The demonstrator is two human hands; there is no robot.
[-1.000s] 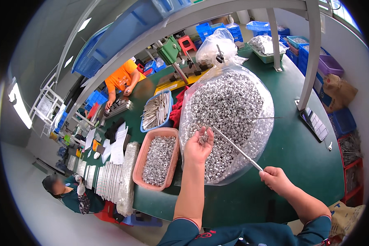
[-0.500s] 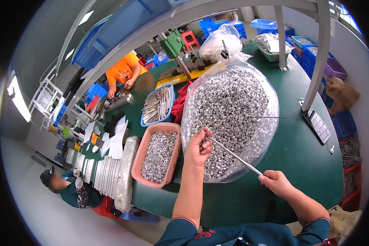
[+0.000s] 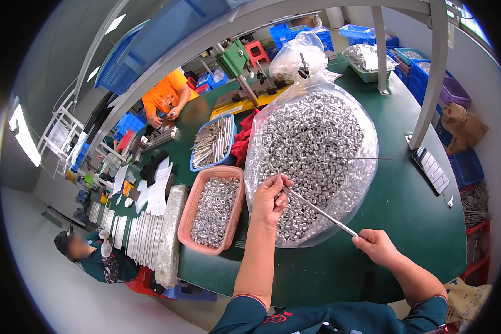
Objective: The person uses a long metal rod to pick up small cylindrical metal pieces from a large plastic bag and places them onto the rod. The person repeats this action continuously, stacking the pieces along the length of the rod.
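Observation:
A thin metal rod (image 3: 324,214) runs slantwise over the bag, and my right hand (image 3: 376,246) is closed round its near end. At the rod's far end my left hand (image 3: 269,201) has its fingers curled and pinched; whatever small piece they hold is too hidden to name. Beneath both lies a big clear plastic bag (image 3: 367,139), opened out and heaped with small silver metal sleeves (image 3: 312,133). Left of my left hand, a pink plastic basket (image 3: 185,236) holds more such small metal pieces (image 3: 214,214).
Behind the pink basket sits a blue basket (image 3: 232,150) of metal rods beside a red cloth (image 3: 245,136). A thin spike (image 3: 373,158) sticks out over the bag. A shelf post (image 3: 428,83) rises at right near a phone-like device (image 3: 430,171). Co-workers (image 3: 167,94) are at left.
My left fingers have shifted slightly at the rod's far end, with the index finger reaching further right. My right hand stays nearly in place. The orange-shirted co-worker's hand has moved a little.

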